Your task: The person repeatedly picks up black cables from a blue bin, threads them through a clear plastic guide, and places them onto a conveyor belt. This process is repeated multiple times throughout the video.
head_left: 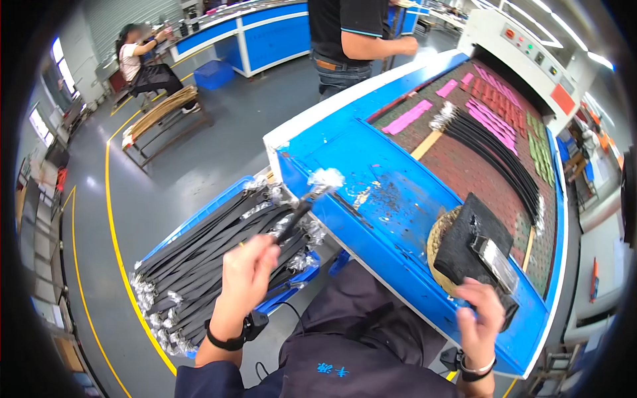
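Left hand: your left hand (247, 268) is closed in a fist around the lower end of a black strap (296, 217), just above the bin.
Strap: it rises from your fist up and to the right; its foil-wrapped tip (325, 178) lies over the near corner of the blue surface (371, 166).
Right hand: your right hand (479, 317) is at the near right edge of the surface, fingers curled onto the lower edge of a black block (468, 242); how firmly it grips you cannot tell.
Block: it sits tilted on a round woven pad (439, 255), with a shiny clear piece (496, 262) on top, just above your fingers.
Bin: a blue bin (199, 219) below your left hand holds a pile of black straps (199, 265) with foil-wrapped ends.
Belt: further up the surface, more black straps (497, 156) and pink strips (488, 113) lie on the mesh belt (464, 172), well apart from both hands.
Beyond: a person (352, 33) stands at the far end; another person (142, 60) sits far left.
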### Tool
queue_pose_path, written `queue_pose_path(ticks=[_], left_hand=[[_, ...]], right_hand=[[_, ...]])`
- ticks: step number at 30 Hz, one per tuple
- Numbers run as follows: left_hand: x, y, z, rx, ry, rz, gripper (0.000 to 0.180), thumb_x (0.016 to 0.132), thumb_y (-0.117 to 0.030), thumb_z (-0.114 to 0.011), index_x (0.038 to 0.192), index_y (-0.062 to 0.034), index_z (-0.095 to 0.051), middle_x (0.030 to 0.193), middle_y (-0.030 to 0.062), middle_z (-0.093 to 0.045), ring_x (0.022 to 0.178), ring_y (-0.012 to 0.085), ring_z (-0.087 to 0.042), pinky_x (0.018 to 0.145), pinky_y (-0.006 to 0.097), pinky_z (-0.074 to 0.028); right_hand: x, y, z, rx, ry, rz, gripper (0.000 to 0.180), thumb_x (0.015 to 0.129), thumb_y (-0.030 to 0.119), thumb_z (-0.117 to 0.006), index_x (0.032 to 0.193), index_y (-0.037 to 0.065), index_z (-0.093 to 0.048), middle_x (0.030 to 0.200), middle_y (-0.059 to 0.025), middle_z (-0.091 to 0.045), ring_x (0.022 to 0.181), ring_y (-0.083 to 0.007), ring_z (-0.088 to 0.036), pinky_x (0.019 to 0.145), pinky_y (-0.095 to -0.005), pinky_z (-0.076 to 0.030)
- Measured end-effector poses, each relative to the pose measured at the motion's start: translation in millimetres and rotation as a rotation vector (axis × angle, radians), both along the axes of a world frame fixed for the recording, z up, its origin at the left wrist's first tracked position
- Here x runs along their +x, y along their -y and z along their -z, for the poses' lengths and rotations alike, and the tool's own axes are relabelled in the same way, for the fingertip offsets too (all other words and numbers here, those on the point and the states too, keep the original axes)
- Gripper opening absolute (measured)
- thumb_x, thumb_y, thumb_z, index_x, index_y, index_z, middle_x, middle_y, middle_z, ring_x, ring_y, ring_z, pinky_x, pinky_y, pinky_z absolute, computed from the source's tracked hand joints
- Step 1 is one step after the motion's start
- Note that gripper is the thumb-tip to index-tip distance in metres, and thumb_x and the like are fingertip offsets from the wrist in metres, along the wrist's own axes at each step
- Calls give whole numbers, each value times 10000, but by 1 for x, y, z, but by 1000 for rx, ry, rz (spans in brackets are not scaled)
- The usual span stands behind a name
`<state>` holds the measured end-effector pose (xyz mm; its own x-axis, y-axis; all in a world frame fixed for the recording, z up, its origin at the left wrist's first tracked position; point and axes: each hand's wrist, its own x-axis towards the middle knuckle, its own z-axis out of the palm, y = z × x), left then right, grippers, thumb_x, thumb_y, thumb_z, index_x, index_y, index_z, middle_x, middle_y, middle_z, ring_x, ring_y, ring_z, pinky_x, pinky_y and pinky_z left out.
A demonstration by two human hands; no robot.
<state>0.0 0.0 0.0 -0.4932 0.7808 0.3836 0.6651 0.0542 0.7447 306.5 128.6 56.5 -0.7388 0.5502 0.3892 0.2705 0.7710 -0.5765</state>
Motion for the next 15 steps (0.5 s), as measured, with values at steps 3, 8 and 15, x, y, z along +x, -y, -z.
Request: queue_pose_path(ticks=[3,8,15], left_hand=[[11,-6,-28,89,-139,388,104,772,-105,-629,845,-33,-611,598,99,-564,502,227,-565,474,316,-439],[54,-22,-28,19,-88,889,116,799,-143,-615,871,-52,-605,629,81,-578,518,251,-558,483,340,-431],[18,-40,-17,-438,157,1144,132,843,-184,-573,853,-52,-578,665,117,-562,574,316,-551,509,366,-417]], right_hand=[[-33,7,-1,-206,45,-107,393,770,147,-642,1129,9,-557,1002,-135,-602,902,-273,-588,811,-358,-465],[-52,20,6,-366,-34,-398,467,728,-9,-677,1176,25,-546,1038,-110,-574,871,-249,-582,747,-282,-485],[41,25,6,-260,-778,295,267,930,289,-444,844,46,-513,716,-150,-588,666,-255,-618,651,-400,-503]])
